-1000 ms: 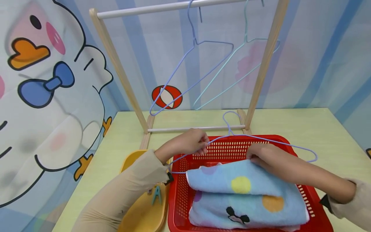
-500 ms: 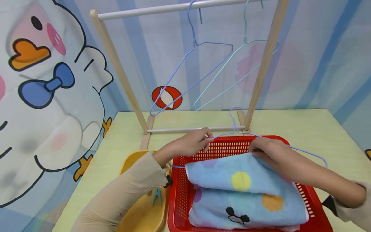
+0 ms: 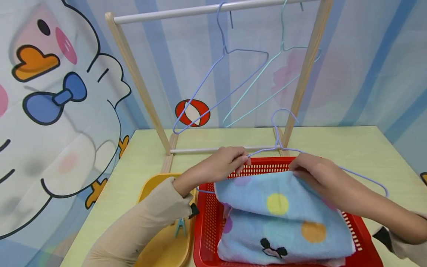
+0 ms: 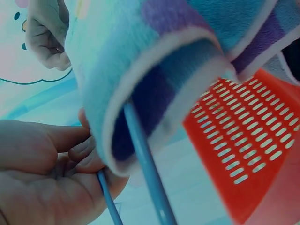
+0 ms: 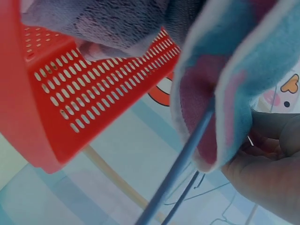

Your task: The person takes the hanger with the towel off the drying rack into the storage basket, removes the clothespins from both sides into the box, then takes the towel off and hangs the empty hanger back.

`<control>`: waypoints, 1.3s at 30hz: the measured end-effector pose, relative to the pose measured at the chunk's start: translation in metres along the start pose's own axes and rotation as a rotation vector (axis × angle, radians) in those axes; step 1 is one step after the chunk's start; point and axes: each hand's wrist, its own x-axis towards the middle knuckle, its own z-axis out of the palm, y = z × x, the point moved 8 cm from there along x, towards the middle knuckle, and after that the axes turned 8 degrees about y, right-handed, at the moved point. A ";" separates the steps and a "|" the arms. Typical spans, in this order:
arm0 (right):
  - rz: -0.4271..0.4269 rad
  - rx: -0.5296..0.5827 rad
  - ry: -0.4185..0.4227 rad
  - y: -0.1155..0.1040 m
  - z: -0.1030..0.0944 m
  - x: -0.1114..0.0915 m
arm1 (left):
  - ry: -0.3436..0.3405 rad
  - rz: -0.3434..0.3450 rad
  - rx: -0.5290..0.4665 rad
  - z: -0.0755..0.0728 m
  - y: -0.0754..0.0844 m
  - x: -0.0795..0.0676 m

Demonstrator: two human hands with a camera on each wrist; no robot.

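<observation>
A light blue towel (image 3: 278, 194) with coloured dots lies folded in a red perforated basket (image 3: 198, 230). Its upper layer is raised and folded over the lower bar of a lilac wire hanger (image 3: 277, 140); the left wrist view shows that bar (image 4: 146, 159) passing into the fold. My left hand (image 3: 221, 163) pinches the hanger's left shoulder wire, close to the towel's upper edge. The fingers of my right hand (image 3: 317, 172) pinch the top of the towel's fold, in front of the hanger's right shoulder. The right wrist view shows my right hand (image 5: 269, 164) beside the fold.
Behind the basket stands a wooden rack (image 3: 133, 70) with a white top rail (image 3: 173, 13). A lilac hanger (image 3: 200, 85) and a mint hanger (image 3: 255, 78) hang from it. To the basket's left, a yellow tray (image 3: 165, 244) holds a teal clothespin (image 3: 180, 227).
The lilac hanger has risen and shifted right, its hook now higher in front of the rack's right foot. The towel's upper layer has been raised slightly, and both hands have moved a little right.
</observation>
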 end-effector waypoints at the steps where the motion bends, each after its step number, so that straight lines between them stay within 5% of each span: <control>1: 0.001 0.001 0.004 -0.002 -0.002 0.001 | 0.007 0.005 0.003 -0.001 0.002 -0.001; 15: -0.130 -0.001 0.159 -0.033 -0.043 0.011 | 0.088 0.028 -0.018 -0.022 0.025 -0.005; 25: -0.107 -0.115 0.194 -0.043 -0.068 0.024 | 0.152 0.031 0.035 -0.037 0.038 -0.004; 39: -0.109 -0.154 0.286 -0.050 -0.097 0.039 | 0.219 0.029 0.106 -0.046 0.032 0.002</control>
